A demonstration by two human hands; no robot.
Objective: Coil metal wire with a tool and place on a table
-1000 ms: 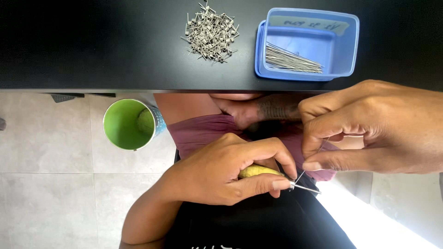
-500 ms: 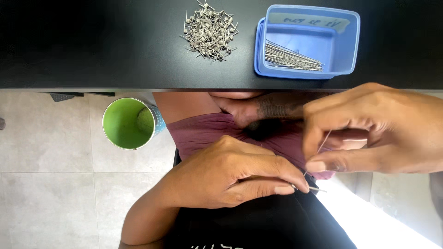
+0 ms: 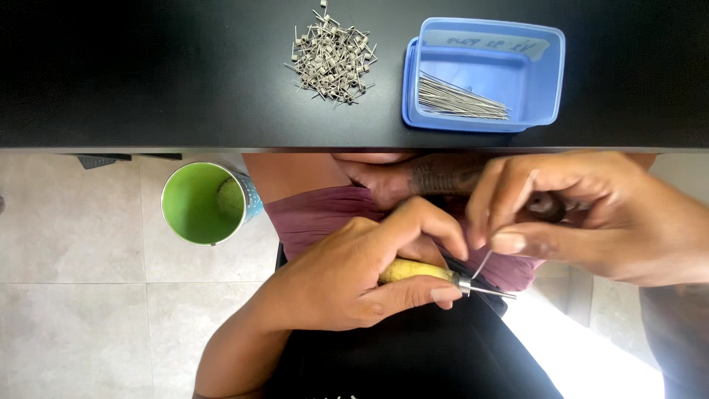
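I see left hand (image 3: 347, 277) gripping yellow-handled tool (image 3: 417, 270) below desk edge; right hand (image 3: 591, 214) pinching thin wire (image 3: 482, 263) against its tip. Risk: wire slips, pricks fingertip. Farther on desk (image 3: 148, 74): coil pile (image 3: 330, 57), blue tray (image 3: 484, 74).

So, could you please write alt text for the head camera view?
The left hand holds a yellow-handled tool while the right hand bends a thin wire at its metal tip. On the black table lie a pile of wire pieces and a blue box.

Yellow tool handle (image 3: 410, 270), green cup (image 3: 201, 202), blue tray (image 3: 546, 81), black tabletop (image 3: 148, 74), silvery wire pieces (image 3: 332, 55).
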